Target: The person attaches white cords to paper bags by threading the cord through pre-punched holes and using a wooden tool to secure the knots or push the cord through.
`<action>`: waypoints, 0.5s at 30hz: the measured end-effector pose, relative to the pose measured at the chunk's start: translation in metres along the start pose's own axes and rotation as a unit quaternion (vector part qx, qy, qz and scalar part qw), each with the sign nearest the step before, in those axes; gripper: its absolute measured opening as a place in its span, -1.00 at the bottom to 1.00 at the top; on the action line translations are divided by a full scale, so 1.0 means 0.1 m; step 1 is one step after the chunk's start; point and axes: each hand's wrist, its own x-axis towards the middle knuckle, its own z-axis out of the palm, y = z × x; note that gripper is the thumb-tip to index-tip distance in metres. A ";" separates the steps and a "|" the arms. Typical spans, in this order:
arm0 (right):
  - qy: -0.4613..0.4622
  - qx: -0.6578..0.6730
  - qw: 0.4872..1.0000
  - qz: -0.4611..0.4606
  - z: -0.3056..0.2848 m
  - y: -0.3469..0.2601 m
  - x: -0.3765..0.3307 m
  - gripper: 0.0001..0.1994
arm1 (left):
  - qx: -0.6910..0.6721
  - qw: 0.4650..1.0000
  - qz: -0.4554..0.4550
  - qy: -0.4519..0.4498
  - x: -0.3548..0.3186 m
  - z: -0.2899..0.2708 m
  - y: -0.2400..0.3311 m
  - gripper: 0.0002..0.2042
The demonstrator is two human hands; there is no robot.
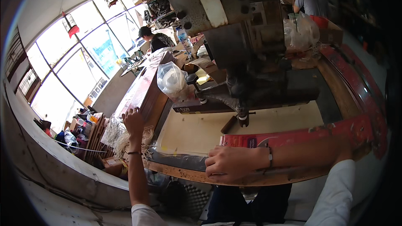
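My left hand is raised at the left of the worktable, beside a bundle of white cords and the end of a long pink-and-white stack. Its fingers are curled, and what they hold, if anything, is hidden. Across the front edge lies my right hand, fingers bent toward the left, their tips out of sight. Its forearm crosses a long red flat package. Behind that package, a pale cream sheet lies under the dark press machine, with a short brown cylinder on it.
A clear plastic bag sits left of the machine. Red curved strips line the table's right side. One person is beyond the left stack; another is at the far right. Wooden boards and boxes stand lower left.
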 end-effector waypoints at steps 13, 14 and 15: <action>0.001 0.008 1.000 -0.005 0.00 0.01 0.00 -0.78 | -0.218 0.974 -0.011 0.051 -0.74 -1.08 0.05 -0.83; 0.003 0.005 1.000 -0.002 -0.01 0.00 0.00 -0.78 | -0.232 0.971 -0.004 0.052 -0.81 -1.15 0.11 -0.83; 0.007 0.004 1.000 -0.003 -0.01 0.00 -0.02 -0.78 | -0.317 0.946 -0.055 0.037 -0.90 -1.20 0.22 -0.84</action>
